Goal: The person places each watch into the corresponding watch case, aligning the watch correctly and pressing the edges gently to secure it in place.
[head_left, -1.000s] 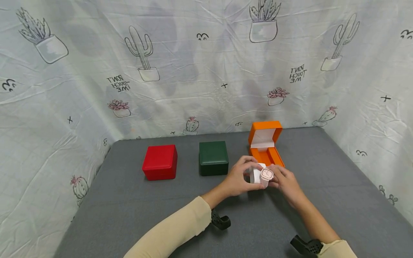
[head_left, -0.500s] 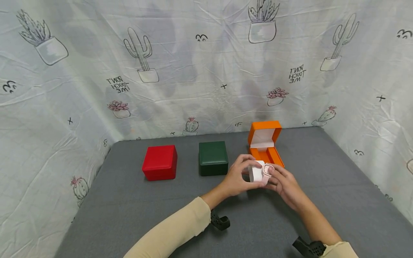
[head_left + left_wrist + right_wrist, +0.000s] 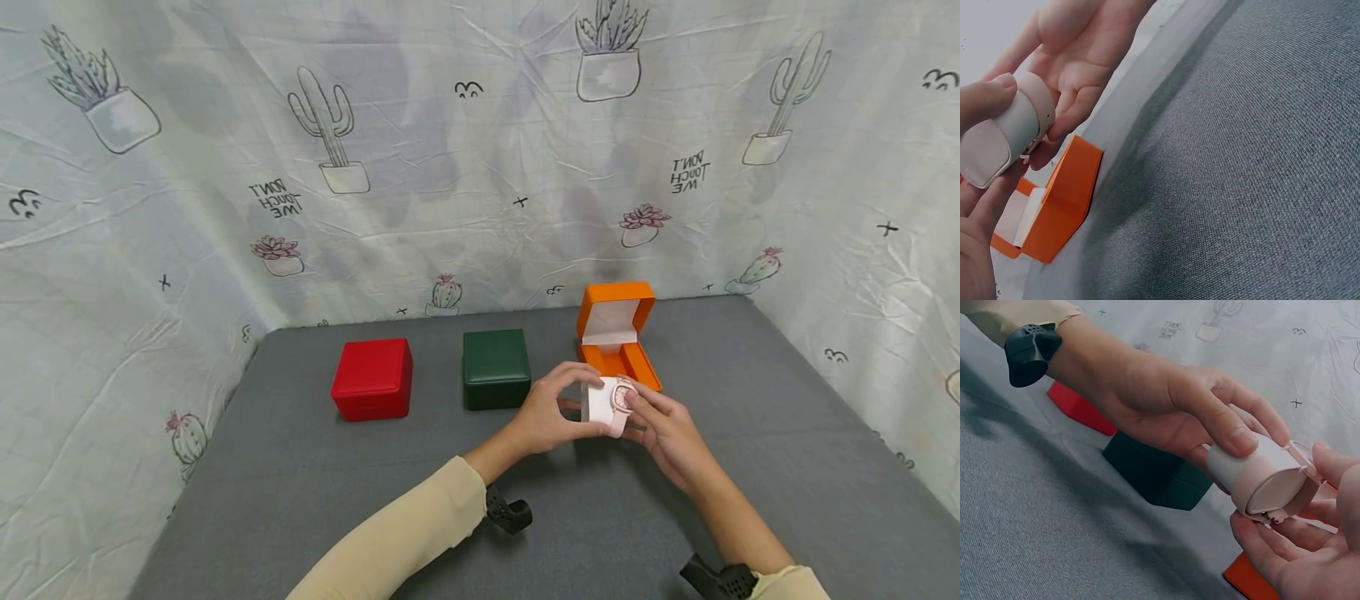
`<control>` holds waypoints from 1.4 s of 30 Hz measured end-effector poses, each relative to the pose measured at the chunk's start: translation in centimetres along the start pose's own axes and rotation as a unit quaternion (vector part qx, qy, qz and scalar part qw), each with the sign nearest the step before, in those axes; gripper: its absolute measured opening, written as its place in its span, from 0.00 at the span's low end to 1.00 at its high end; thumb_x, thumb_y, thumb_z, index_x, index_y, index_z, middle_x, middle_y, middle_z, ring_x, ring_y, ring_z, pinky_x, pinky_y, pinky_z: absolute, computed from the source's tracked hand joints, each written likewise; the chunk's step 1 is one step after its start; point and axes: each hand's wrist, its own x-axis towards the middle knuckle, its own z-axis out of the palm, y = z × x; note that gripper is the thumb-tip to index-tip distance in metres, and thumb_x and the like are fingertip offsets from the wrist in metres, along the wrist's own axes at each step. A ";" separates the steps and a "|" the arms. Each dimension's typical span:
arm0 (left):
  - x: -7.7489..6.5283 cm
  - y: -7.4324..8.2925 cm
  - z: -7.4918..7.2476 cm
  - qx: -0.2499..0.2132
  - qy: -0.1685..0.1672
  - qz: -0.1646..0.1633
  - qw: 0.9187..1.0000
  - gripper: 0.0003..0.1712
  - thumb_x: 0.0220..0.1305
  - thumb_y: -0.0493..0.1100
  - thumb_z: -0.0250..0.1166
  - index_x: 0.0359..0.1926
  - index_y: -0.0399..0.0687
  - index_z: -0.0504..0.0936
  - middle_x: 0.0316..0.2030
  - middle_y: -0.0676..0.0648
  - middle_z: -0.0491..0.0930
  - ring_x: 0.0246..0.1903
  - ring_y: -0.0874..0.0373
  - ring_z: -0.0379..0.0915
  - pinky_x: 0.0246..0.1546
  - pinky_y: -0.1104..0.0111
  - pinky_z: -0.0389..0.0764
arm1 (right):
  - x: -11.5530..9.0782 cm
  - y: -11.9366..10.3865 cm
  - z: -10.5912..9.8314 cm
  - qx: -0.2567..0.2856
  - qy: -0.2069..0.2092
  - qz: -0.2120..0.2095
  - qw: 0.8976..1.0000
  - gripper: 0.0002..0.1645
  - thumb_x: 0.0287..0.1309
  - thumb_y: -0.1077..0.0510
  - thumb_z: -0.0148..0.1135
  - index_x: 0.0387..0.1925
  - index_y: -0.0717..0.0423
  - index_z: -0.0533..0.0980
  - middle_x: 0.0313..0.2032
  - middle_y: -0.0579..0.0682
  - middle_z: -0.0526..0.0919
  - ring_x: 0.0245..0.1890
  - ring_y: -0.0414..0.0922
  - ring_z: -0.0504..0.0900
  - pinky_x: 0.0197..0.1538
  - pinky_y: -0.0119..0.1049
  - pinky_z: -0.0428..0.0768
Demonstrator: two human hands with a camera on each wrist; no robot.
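My left hand [image 3: 551,412] grips a white watch cushion [image 3: 597,402] between thumb and fingers. Around the cushion's right end sits a watch [image 3: 622,397] with a pale pink strap [image 3: 1257,484] and a rectangular pink dial. My right hand [image 3: 667,433] holds the watch, its thumb on the dial side and its fingers under the strap. In the right wrist view the strap forms a closed loop with its clasp low down, and the cushion's end shows inside it. Just behind the hands stands an orange box [image 3: 641,367], lid raised, with a white lining in the lid.
A green box [image 3: 497,358] with its lid down stands left of the hands. Further left is a closed red box [image 3: 371,379]. All rest on a grey cloth-covered table [image 3: 337,517], with a printed white curtain [image 3: 420,125] behind and at both sides.
My right thumb has moved from the watch's edge onto its dial side. The watch has turned slightly and sits closer over the cushion. The boxes have not moved.
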 end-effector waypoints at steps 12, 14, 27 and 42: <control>0.0 0.0 0.2 0.006 -0.024 -0.001 1.000 0.33 0.48 0.39 0.77 0.56 0.51 0.75 0.59 0.50 0.71 0.59 0.59 0.71 0.46 0.76 0.81 | 0.2 -0.2 -0.3 -0.061 -0.023 0.026 0.998 0.35 0.74 0.55 0.45 0.71 0.72 0.50 0.51 0.35 0.78 0.46 0.36 0.83 0.47 0.31 0.83; 0.0 -0.1 0.3 0.009 -0.030 0.003 1.000 0.34 0.49 0.40 0.77 0.57 0.52 0.74 0.60 0.50 0.70 0.60 0.59 0.71 0.46 0.76 0.81 | 0.3 -0.2 -0.2 -0.063 -0.016 0.027 0.998 0.33 0.74 0.55 0.45 0.71 0.71 0.52 0.50 0.36 0.78 0.45 0.36 0.83 0.47 0.31 0.84; 0.1 0.3 -0.7 -0.028 -0.075 -0.021 0.997 0.38 0.51 0.32 0.73 0.63 0.47 0.71 0.66 0.46 0.66 0.63 0.54 0.66 0.52 0.64 0.82 | 0.5 -0.6 -0.3 -0.086 0.002 0.033 0.996 0.29 0.71 0.56 0.50 0.67 0.65 0.60 0.45 0.37 0.80 0.41 0.37 0.83 0.43 0.34 0.85; -0.4 3.8 -1.8 -0.024 -0.072 -0.024 0.997 0.36 0.52 0.29 0.71 0.63 0.35 0.69 0.63 0.38 0.66 0.62 0.46 0.67 0.51 0.61 0.82 | 0.6 -0.6 -0.2 -0.150 -0.004 0.014 0.989 0.31 0.70 0.57 0.53 0.69 0.61 0.58 0.51 0.36 0.76 0.43 0.37 0.82 0.41 0.38 0.86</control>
